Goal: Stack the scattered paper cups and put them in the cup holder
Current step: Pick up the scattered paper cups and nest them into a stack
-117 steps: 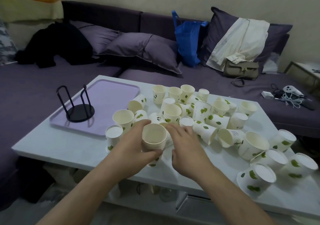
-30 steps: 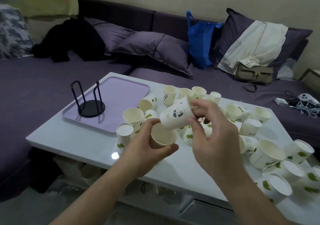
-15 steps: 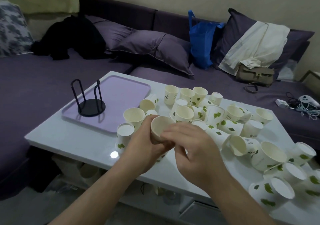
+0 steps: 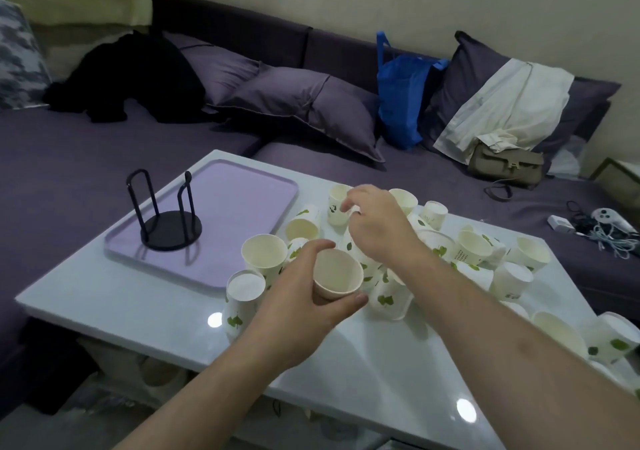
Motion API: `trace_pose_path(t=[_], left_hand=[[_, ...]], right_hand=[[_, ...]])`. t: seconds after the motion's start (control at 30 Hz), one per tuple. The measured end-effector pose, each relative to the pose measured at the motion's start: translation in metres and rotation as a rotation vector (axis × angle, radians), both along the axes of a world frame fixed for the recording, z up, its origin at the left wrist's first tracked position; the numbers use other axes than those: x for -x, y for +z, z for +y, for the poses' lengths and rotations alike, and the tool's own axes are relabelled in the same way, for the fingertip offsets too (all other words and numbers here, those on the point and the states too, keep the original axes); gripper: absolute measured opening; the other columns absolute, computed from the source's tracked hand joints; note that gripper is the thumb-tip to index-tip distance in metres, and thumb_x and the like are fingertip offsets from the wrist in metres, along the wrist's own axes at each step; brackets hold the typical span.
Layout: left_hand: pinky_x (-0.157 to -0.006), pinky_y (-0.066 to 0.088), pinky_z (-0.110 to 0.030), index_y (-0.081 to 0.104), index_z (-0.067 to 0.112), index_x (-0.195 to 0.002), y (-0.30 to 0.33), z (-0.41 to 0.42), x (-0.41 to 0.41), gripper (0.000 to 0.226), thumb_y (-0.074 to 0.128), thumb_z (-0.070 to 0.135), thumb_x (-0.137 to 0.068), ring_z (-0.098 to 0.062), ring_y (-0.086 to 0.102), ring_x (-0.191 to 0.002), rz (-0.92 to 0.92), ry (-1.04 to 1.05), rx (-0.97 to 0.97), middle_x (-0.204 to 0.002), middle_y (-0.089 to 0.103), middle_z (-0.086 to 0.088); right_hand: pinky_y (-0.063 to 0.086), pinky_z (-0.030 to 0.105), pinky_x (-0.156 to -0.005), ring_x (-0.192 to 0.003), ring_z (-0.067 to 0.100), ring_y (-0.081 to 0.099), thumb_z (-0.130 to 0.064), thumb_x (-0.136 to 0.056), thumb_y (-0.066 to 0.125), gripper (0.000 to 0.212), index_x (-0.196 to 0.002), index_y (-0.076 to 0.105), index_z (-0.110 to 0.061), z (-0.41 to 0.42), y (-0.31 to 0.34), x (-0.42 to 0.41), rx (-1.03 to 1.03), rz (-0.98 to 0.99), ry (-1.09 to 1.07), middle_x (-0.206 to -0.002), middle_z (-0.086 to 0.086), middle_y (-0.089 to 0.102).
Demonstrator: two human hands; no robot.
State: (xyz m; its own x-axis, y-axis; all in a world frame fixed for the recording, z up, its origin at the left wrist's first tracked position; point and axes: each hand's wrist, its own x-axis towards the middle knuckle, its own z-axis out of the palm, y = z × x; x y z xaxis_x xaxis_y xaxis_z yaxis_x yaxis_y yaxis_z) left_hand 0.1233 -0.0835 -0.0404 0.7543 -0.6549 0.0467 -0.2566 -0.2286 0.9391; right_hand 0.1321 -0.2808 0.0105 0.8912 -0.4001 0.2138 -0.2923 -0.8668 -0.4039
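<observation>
Left grip: left hand (image 4: 304, 306) curled round a cream paper cup stack (image 4: 337, 275), thumb on the near side, fingers round the far side, mouth up and tilted toward the camera; how many cups are nested in it cannot be told.
Right grip: right hand (image 4: 375, 230) reaching over the pile, fingers bent and part-way apart at a small upright paper cup with a dark printed mark (image 4: 337, 205); touching or just short of it cannot be told, nothing yet clamped.
Why held so: stack kept low and open-mouthed, likely ready to take the next cup.
Loose cups: many white paper cups with green leaf prints (image 4: 474, 249) scattered on the glossy white table (image 4: 156, 311), some upright, some on their sides, some upside down.
Holder: black wire cup holder with round base (image 4: 169, 221) standing empty on a lilac rectangular tray (image 4: 242, 193), well apart from the hands, left of the pile.
Progress: early, most cups unstacked.
</observation>
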Motion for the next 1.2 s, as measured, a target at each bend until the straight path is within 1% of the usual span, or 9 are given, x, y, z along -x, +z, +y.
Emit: trace_pose_path(t=[0.1, 0.3, 0.43, 0.6, 0.73, 0.8, 0.9, 1.07, 1.2], left_hand=[[-0.073, 0.060, -0.015, 0.044, 0.057, -0.133, 0.001, -0.006, -0.007, 0.065, 0.088, 0.050, -0.086, 0.005, 0.070, -0.092, 0.046, -0.014, 0.002, -0.103, 0.075, 0.017], [-0.099, 0.061, -0.035, 0.046, 0.057, -0.137, 0.002, -0.014, -0.016, 0.069, 0.089, 0.057, -0.083, 0.002, 0.070, -0.107, 0.105, -0.002, 0.030, -0.114, 0.073, 0.022], [-0.097, 0.062, -0.035, 0.048, 0.057, -0.129, 0.005, -0.016, -0.016, 0.060, 0.088, 0.054, -0.085, -0.001, 0.071, -0.101, 0.116, -0.006, 0.031, -0.106, 0.077, 0.014], [-0.099, 0.061, -0.034, 0.049, 0.058, -0.127, 0.007, -0.012, -0.010, 0.061, 0.091, 0.052, -0.082, 0.000, 0.071, -0.104, 0.100, -0.014, 0.030, -0.108, 0.076, 0.016], [-0.083, 0.056, -0.018, 0.049, 0.052, -0.136, 0.010, -0.009, 0.001, 0.070, 0.092, 0.055, -0.080, 0.006, 0.069, -0.097, 0.039, -0.014, -0.002, -0.102, 0.074, 0.021], [-0.074, 0.058, -0.015, 0.052, 0.048, -0.135, 0.011, -0.009, 0.010, 0.068, 0.092, 0.050, -0.081, 0.005, 0.073, -0.092, 0.041, -0.037, 0.014, -0.097, 0.078, 0.020], [-0.080, 0.067, -0.031, 0.057, 0.040, -0.131, 0.009, -0.011, 0.022, 0.060, 0.094, 0.039, -0.084, 0.001, 0.075, -0.092, 0.040, -0.060, 0.058, -0.102, 0.078, 0.025], [-0.078, 0.065, -0.029, 0.057, 0.031, -0.131, 0.006, -0.013, 0.032, 0.062, 0.095, 0.026, -0.082, 0.001, 0.077, -0.091, 0.027, -0.062, 0.066, -0.104, 0.077, 0.025], [-0.072, 0.056, -0.017, 0.057, 0.031, -0.127, 0.002, -0.011, 0.031, 0.056, 0.087, 0.010, -0.084, 0.008, 0.071, -0.085, -0.027, -0.066, 0.071, -0.102, 0.073, 0.032]], right_hand=[[0.039, 0.045, -0.116, -0.140, 0.035, 0.043, -0.003, -0.094, 0.042, 0.047, -0.124, 0.077, -0.016, -0.022, -0.003, -0.053, 0.164, 0.317, 0.031, -0.147, 0.000, 0.060], [0.031, 0.034, -0.087, -0.128, 0.035, 0.045, -0.011, -0.102, 0.036, 0.034, -0.127, 0.059, -0.009, -0.029, -0.003, -0.088, 0.235, 0.613, -0.056, -0.120, 0.014, 0.054], [0.038, 0.036, -0.082, -0.115, 0.034, 0.050, -0.006, -0.099, 0.041, 0.028, -0.116, 0.062, -0.011, -0.029, 0.004, -0.075, 0.149, 0.422, -0.066, -0.091, 0.002, 0.048], [0.054, 0.040, -0.087, -0.098, 0.027, 0.066, 0.000, -0.091, 0.054, 0.026, -0.104, 0.074, -0.010, -0.025, 0.037, -0.017, 0.172, -0.212, -0.014, -0.097, 0.000, 0.067], [0.046, 0.014, -0.075, -0.085, 0.004, 0.061, 0.008, -0.093, 0.060, 0.032, -0.113, 0.068, -0.015, 0.013, 0.059, 0.073, 0.105, -0.553, 0.099, -0.093, -0.009, 0.066], [0.045, 0.015, -0.075, -0.088, 0.006, 0.063, 0.006, -0.096, 0.062, 0.039, -0.126, 0.064, -0.017, 0.035, 0.053, 0.112, 0.063, -0.532, 0.131, -0.094, -0.013, 0.064], [0.046, 0.021, -0.087, -0.099, 0.009, 0.062, 0.001, -0.096, 0.061, 0.048, -0.139, 0.059, -0.022, 0.054, 0.029, 0.138, 0.072, -0.405, 0.139, -0.108, -0.009, 0.069], [0.051, 0.039, -0.091, -0.093, 0.021, 0.057, -0.001, -0.082, 0.058, 0.050, -0.127, 0.061, -0.021, 0.057, 0.002, 0.151, 0.284, -0.111, 0.303, -0.102, -0.003, 0.069], [0.042, 0.024, -0.108, -0.117, 0.018, 0.058, -0.013, -0.096, 0.059, 0.039, -0.134, 0.065, -0.015, 0.059, -0.005, 0.160, 0.206, -0.205, 0.292, -0.128, 0.000, 0.068]])
